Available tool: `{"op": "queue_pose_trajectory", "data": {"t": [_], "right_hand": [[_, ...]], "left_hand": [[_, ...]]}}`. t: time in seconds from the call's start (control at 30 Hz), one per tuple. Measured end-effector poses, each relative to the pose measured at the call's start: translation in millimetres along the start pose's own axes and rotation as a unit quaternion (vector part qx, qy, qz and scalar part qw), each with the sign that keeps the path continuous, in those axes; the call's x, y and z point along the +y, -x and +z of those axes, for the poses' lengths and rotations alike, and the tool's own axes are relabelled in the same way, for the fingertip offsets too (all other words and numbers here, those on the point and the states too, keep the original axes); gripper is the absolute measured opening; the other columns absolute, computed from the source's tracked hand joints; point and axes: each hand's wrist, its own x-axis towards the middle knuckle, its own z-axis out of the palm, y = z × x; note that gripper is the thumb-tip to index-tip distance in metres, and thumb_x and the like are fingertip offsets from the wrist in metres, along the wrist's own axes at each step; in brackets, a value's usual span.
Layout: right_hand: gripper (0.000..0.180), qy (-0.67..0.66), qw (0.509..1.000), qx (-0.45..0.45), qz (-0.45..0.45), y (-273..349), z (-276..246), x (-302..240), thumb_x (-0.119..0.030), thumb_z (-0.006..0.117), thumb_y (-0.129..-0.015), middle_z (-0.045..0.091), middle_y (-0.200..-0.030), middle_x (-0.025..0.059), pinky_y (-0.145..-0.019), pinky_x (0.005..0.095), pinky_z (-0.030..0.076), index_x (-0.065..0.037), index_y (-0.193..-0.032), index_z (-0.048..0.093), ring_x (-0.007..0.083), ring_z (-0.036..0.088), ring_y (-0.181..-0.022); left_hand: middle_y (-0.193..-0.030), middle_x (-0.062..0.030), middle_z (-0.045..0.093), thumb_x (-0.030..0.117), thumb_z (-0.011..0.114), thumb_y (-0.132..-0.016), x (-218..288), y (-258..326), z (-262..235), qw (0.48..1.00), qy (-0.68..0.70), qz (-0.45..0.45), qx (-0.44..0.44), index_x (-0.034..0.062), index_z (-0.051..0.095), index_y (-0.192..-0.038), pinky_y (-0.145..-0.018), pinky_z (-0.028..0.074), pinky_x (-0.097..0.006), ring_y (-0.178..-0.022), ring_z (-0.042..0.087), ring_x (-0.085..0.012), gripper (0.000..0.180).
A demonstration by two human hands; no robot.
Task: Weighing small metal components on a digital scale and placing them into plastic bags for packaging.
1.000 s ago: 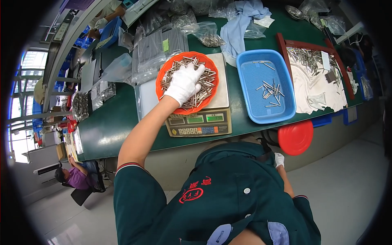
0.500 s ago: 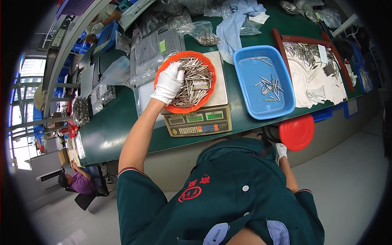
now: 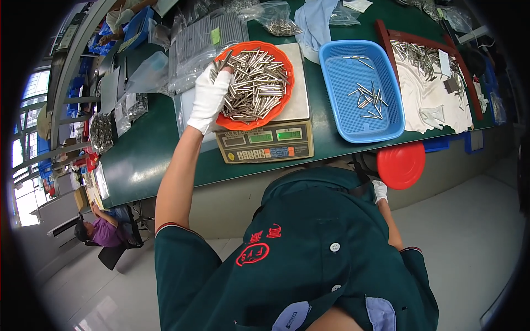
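My left hand [image 3: 208,98], in a white glove with the thumb tip bare, is closed around several metal pins [image 3: 222,62] at the left rim of an orange bowl [image 3: 291,88]. Slim, shiny loose pins [image 3: 256,85] are heaped in that bowl. Underneath it stands a digital weighing scale [image 3: 265,151] with a steel pan and lit green displays. My right hand [image 3: 380,190], gloved in white too, hangs low at my side, near a red round stool seat [image 3: 401,166]. Its fingers are too small and partly hidden to make out.
Right of the scale is a blue plastic basket [image 3: 327,94] with a few scattered pins. Beyond it, a red-framed tray [image 3: 386,52] holds pale cloth and more pins. Bagged grey parts [image 3: 207,38] and a light blue cloth [image 3: 314,25] lie behind. Another person [image 3: 105,230] sits far left.
My left hand has lifted from the heap toward the bowl's left rim, now with pins in its fingers. The whole view has shifted slightly; my right hand stays low.
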Motion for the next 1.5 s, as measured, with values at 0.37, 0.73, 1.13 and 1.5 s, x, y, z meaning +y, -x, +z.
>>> {"op": "queue_pose_trajectory", "data": {"t": [0.37, 0.73, 1.13, 1.5], "right_hand": [[0.014, -0.018, 1.000, 0.001, -0.022, 4.4, -1.4, -1.2, -0.008, 0.059, -0.081, 0.062, -0.081, 0.0055, -0.067, 0.0263, 0.046, 0.001, -0.092, 0.060, 0.0139, 0.056, -0.072], [0.011, -0.060, 0.998, 0.033, -0.016, 41.8, -18.8, -3.4, -0.009, 0.055, -0.083, 0.059, -0.072, 0.0021, -0.055, 0.0228, 0.044, -0.001, -0.090, 0.060, 0.0099, 0.052, -0.061], [0.008, -0.062, 0.994, 0.033, 0.081, 58.4, -66.4, 9.7, -0.014, 0.053, -0.085, 0.056, -0.063, 0.0025, -0.042, 0.0236, 0.038, -0.008, -0.084, 0.057, 0.0104, 0.048, -0.046], [0.010, -0.047, 0.999, 0.004, -0.007, 17.4, -37.9, -35.6, -0.012, 0.055, -0.085, 0.057, -0.065, 0.0018, -0.047, 0.0233, 0.042, -0.003, -0.086, 0.059, 0.0102, 0.052, -0.053]], "left_hand": [[-0.066, -0.0006, 0.053, 0.021, 0.054, -0.086, 53.0, 14.8, 66.8, 0.994, -0.024, 0.034, -0.103, 0.0012, 0.054, -0.086, -0.053, 0.040, -0.023, -0.059, 0.047, -0.0067, 0.020], [-0.069, -0.0156, 0.060, 0.019, 0.049, -0.083, -26.9, 19.3, 283.5, 0.977, 0.137, -0.073, -0.148, -0.0001, 0.057, -0.086, -0.061, 0.046, -0.035, -0.064, 0.059, -0.0233, 0.021], [-0.093, -0.0202, 0.061, 0.024, 0.048, -0.085, -53.7, 42.6, 353.4, 0.970, -0.001, -0.228, -0.085, 0.0049, 0.057, -0.100, -0.077, 0.045, -0.042, -0.089, 0.058, -0.0367, 0.026], [-0.112, -0.0209, 0.052, 0.017, 0.056, -0.075, -60.5, 33.1, 336.7, 0.977, 0.056, -0.170, -0.112, 0.0065, 0.050, -0.116, -0.089, 0.041, -0.041, -0.104, 0.050, -0.0362, 0.043]]}}
